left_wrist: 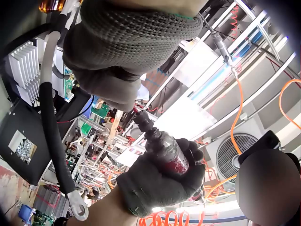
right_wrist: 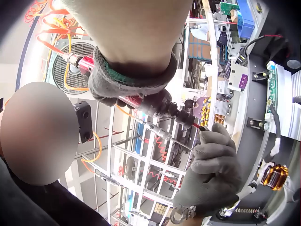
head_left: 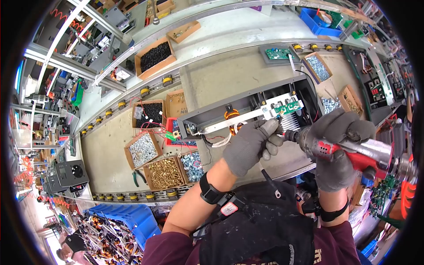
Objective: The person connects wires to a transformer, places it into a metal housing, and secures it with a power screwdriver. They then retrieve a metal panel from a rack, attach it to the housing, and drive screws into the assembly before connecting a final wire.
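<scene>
Screwdriver tip just inside chassis edge

Head view: worn high, aimed forward and down across the workbench; wide fisheye, middle distance, both hands at the near right.

Left wrist view: set beneath the left hand, very close, aimed up and right toward the right hand and the overhead rails.

Right wrist view: set beneath the right hand, very close, aimed left.

Shared across all three: both hands, power driver, heat sink.
</scene>
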Available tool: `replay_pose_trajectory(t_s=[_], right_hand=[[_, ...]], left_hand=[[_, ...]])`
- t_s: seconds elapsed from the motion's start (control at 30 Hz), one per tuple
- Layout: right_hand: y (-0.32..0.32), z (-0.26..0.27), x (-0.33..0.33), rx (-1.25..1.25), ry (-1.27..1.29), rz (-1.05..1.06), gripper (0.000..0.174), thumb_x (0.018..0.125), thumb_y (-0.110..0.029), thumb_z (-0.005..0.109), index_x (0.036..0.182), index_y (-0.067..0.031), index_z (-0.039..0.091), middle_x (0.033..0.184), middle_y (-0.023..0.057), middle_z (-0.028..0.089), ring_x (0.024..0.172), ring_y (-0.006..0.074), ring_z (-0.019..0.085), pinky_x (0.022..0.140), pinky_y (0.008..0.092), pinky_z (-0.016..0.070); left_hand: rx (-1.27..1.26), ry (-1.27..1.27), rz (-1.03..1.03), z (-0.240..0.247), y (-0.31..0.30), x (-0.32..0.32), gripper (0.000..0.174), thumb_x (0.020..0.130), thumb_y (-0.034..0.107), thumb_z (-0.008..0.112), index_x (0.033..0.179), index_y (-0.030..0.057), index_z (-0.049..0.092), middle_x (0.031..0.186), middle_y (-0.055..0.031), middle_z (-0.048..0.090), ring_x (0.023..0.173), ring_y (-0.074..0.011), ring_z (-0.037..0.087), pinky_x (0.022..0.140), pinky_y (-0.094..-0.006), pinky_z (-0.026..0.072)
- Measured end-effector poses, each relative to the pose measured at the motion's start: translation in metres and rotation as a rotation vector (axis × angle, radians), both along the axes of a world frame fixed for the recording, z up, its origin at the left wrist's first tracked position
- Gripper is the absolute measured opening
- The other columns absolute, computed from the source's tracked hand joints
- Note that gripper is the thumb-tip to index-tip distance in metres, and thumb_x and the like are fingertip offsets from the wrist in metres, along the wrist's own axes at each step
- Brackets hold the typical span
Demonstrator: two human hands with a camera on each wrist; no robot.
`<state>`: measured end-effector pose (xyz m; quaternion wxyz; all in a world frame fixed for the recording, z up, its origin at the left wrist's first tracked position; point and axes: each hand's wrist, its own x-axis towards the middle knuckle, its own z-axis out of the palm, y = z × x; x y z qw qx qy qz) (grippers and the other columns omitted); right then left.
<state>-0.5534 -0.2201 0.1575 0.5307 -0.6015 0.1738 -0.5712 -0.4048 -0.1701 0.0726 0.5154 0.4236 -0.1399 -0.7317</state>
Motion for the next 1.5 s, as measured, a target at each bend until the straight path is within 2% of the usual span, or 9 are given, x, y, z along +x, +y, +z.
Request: replay_pose_trajectory(t_s=[0.23,0.57,0.63,0.67,0.73,0.87,1.0,1.13,1.5], right_hand=[[0.005,-0.005,-0.014,-0.296,0.091,0.063,0.037,0.080,-0.021,0.072,0.095,-0.0118,0.040,0.073,0.0098,0.058,0.067,0.0254,0.060,0.059,0.0341,0.0523],[0.028,-0.001,-0.029,-0.170,0.050,-0.049,0.038,0.078,-0.021,0.073,0.093,-0.0131,0.040,0.079,0.0052,0.048,0.077,0.0216,0.052,0.063,0.0321,0.0487],[0.032,0.007,-0.034,-0.003,-0.022,-0.054,0.035,0.079,-0.023,0.071,0.094,-0.0128,0.041,0.082,0.0028,0.041,0.078,0.0190,0.046,0.065,0.0302,0.0439],[0.028,0.004,-0.044,0.017,-0.056,-0.085,0.033,0.080,-0.024,0.067,0.096,-0.0111,0.042,0.083,0.0032,0.040,0.076,0.0182,0.042,0.065,0.0302,0.0408],[0.025,0.000,-0.064,0.139,-0.172,-0.163,0.033,0.081,-0.025,0.064,0.101,-0.0082,0.043,0.085,0.0046,0.040,0.080,0.0176,0.041,0.067,0.0312,0.0400],[0.016,0.000,-0.090,0.251,-0.216,-0.137,0.033,0.083,-0.022,0.062,0.105,-0.0059,0.043,0.092,0.0058,0.042,0.087,0.0182,0.043,0.074,0.0325,0.0444],[0.005,0.007,-0.088,0.205,-0.373,-0.130,0.033,0.086,-0.021,0.060,0.108,-0.0019,0.045,0.100,0.0079,0.046,0.092,0.0196,0.045,0.078,0.0359,0.0483],[-0.012,0.011,-0.063,0.289,-0.469,-0.099,0.037,0.083,-0.020,0.063,0.110,-0.0043,0.042,0.097,0.0060,0.047,0.090,0.0176,0.045,0.084,0.0327,0.0431],[-0.047,-0.012,-0.001,0.027,-0.315,-0.183,0.039,0.078,-0.018,0.072,0.107,-0.0102,0.047,0.080,0.0074,0.052,0.072,0.0216,0.053,0.068,0.0344,0.0490]], left_hand=[[0.180,0.174,-0.051,0.006,0.003,-0.009,0.046,0.089,0.050,0.056,0.085,0.0040,0.055,0.057,-0.0010,0.049,0.038,-0.0067,0.041,0.031,-0.0197,0.0280],[-0.027,0.108,-0.094,0.003,0.012,-0.015,0.051,0.091,0.050,0.052,0.095,0.0004,0.061,0.065,-0.0021,0.057,0.050,-0.0078,0.049,0.044,-0.0197,0.0390],[-0.302,-0.707,-0.162,0.008,0.015,-0.004,0.048,0.087,0.051,0.058,0.102,0.0052,0.063,0.078,-0.0032,0.062,0.070,-0.0162,0.059,0.061,-0.0262,0.0462],[-0.307,-0.708,-0.169,0.008,0.018,0.009,0.048,0.087,0.051,0.058,0.102,0.0052,0.063,0.078,-0.0032,0.062,0.070,-0.0162,0.059,0.061,-0.0262,0.0462],[-1.119,-1.220,-0.268,0.004,0.026,0.031,0.044,0.081,0.048,0.065,0.105,0.0110,0.065,0.089,-0.0038,0.064,0.091,-0.0238,0.059,0.073,-0.0321,0.0468],[-1.099,-1.337,-0.394,-0.011,0.049,0.000,0.037,0.080,0.043,0.067,0.101,0.0119,0.065,0.092,-0.0037,0.063,0.093,-0.0256,0.059,0.079,-0.0364,0.0463],[-0.638,-0.920,0.095,-0.013,0.040,-0.035,0.028,0.089,0.029,0.060,0.095,0.0024,0.063,0.076,-0.0046,0.061,0.075,-0.0136,0.060,0.069,-0.0274,0.0454],[-0.409,-0.536,0.170,0.001,0.014,-0.030,0.030,0.097,0.023,0.045,0.106,-0.0038,0.056,0.062,-0.0022,0.052,0.060,-0.0099,0.051,0.061,-0.0246,0.0433],[-0.187,-0.313,-0.120,0.022,-0.024,0.006,0.036,0.098,0.025,0.040,0.107,-0.0064,0.055,0.056,0.0009,0.039,0.049,-0.0073,0.040,0.052,-0.0226,0.0392]])
